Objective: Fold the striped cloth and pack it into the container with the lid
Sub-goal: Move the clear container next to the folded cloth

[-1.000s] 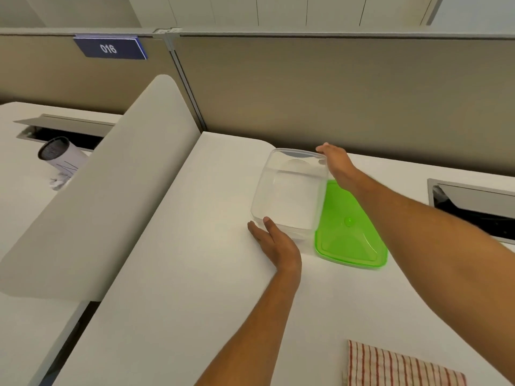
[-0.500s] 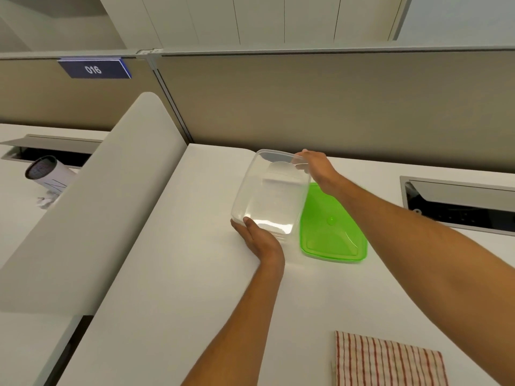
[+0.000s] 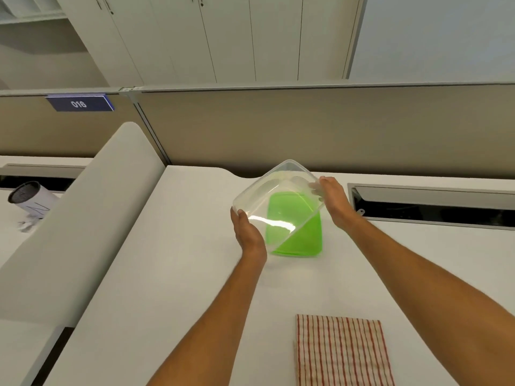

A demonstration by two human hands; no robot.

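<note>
Gripping the clear container (image 3: 274,196) from opposite sides, both hands hold it tilted in the air at the centre of the frame. The left hand (image 3: 248,232) clasps its lower left corner, fingers wrapped under the rim; the right hand (image 3: 333,200) grasps the upper right edge, fingertips showing through the plastic. Behind and below the container, the green lid (image 3: 302,240) lies flat on the white desk (image 3: 172,274), seen partly through the clear wall. The striped cloth (image 3: 341,351), red on white, lies flat at the lower right of the frame, well apart from the container and untouched. A beige partition (image 3: 278,129) runs across the back, with a blue sign (image 3: 79,103) reading 016 at the upper left.
</note>
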